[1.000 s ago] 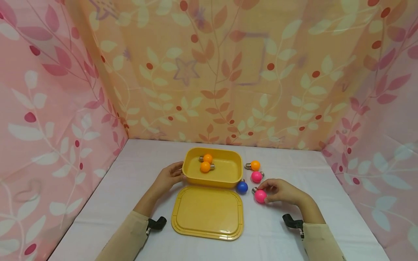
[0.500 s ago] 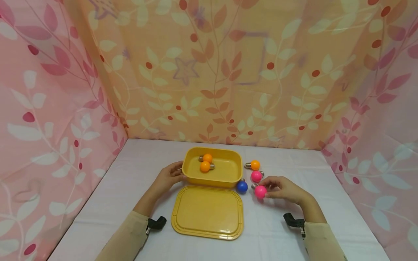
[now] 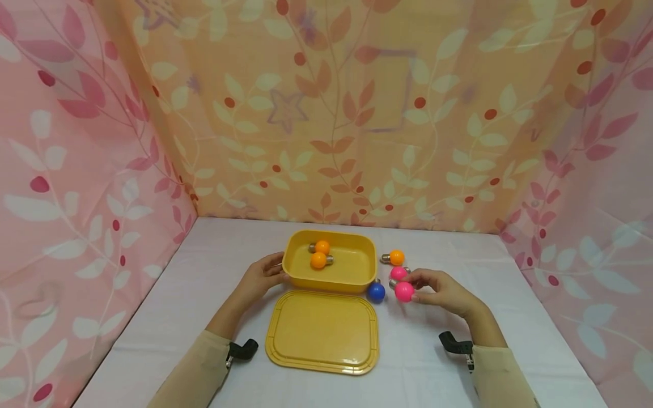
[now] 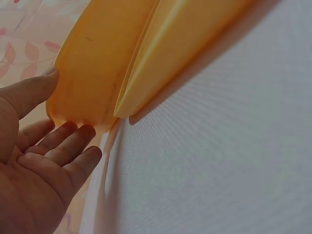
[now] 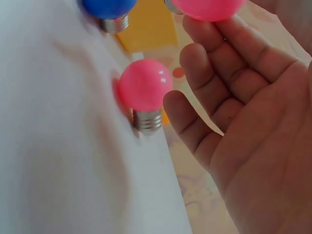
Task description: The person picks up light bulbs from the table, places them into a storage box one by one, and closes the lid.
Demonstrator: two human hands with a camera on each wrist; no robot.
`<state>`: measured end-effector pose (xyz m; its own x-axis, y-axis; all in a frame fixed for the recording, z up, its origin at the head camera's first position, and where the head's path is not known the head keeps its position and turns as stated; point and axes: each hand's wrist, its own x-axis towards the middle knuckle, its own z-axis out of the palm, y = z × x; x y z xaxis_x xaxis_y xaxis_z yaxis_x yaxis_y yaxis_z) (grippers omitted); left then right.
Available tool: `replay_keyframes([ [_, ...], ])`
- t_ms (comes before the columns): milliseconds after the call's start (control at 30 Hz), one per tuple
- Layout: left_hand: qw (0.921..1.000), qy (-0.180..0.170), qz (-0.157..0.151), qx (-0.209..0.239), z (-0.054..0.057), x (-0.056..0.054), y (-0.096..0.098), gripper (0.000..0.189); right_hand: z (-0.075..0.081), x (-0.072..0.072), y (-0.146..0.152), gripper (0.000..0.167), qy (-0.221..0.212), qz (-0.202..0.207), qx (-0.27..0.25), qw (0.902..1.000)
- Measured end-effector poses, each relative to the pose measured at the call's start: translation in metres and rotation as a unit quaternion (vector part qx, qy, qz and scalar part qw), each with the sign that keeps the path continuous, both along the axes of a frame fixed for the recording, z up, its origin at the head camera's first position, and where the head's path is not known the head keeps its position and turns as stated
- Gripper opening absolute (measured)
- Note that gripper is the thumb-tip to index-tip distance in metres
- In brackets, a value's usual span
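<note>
My right hand (image 3: 445,293) pinches a pink light bulb (image 3: 405,292) between thumb and fingertips, its metal base pointing up and left. In the right wrist view, another pink light bulb (image 5: 145,87) lies on the cloth close to my fingers. My left hand (image 3: 262,276) touches the left end of the yellow box (image 3: 322,283), fingers loosely extended; the left wrist view shows thumb and fingertips against its wall (image 4: 92,63). Two orange bulbs, one (image 3: 322,247) behind the other (image 3: 318,260), lie inside. A blue bulb (image 3: 376,292) sits at the box's front right corner.
A yellow lid (image 3: 322,333) lies flat in front of the box. Right of the box is an orange bulb (image 3: 397,258), behind the pink ones. Patterned cloth walls (image 3: 326,113) enclose the white table (image 3: 433,368) at the back and sides.
My right hand has raised the pink bulb and shifted it away from me, and it now partly overlaps the other pink bulb in the head view. My left hand stays at the box.
</note>
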<state>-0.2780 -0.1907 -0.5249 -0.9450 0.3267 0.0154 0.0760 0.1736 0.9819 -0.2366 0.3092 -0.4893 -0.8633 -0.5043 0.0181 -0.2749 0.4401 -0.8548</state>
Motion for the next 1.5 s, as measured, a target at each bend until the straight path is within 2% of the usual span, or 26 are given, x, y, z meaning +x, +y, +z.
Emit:
replay_keyframes([
  [167,1.0,0.003,0.003,-0.001,-0.001,0.0,-0.001,0.076,0.005,0.0,-0.005,0.034,0.019,-0.003,-0.008,0.9998],
  [400,1.0,0.006,0.001,-0.006,0.002,0.001,0.001,0.074,0.017,-0.002,-0.008,0.034,0.042,-0.029,-0.004,0.9987],
  [567,1.0,0.004,0.002,-0.004,0.003,0.002,0.002,0.073,0.03,-0.006,-0.011,0.033,0.059,-0.042,0.01,0.9973],
  [767,0.9999,0.006,0.002,-0.008,0.001,0.0,0.002,0.074,0.05,-0.012,-0.018,0.034,0.092,-0.031,0.024,0.995],
  [933,0.9999,0.007,0.002,-0.013,0.0,0.0,0.001,0.075,0.067,-0.021,-0.025,0.036,0.112,-0.028,0.048,0.9921],
  [1200,0.9998,0.004,0.006,-0.018,0.0,0.0,0.001,0.076,0.092,-0.036,-0.041,0.039,0.114,-0.025,0.077,0.9901],
  [1400,0.9999,0.002,0.003,-0.016,0.001,-0.001,0.001,0.077,0.105,-0.052,-0.054,0.038,0.124,0.001,0.091,0.9881],
  [1500,0.9998,0.0,0.005,-0.017,0.001,-0.001,0.001,0.077,0.108,-0.058,-0.062,0.04,0.118,0.001,0.101,0.9879],
])
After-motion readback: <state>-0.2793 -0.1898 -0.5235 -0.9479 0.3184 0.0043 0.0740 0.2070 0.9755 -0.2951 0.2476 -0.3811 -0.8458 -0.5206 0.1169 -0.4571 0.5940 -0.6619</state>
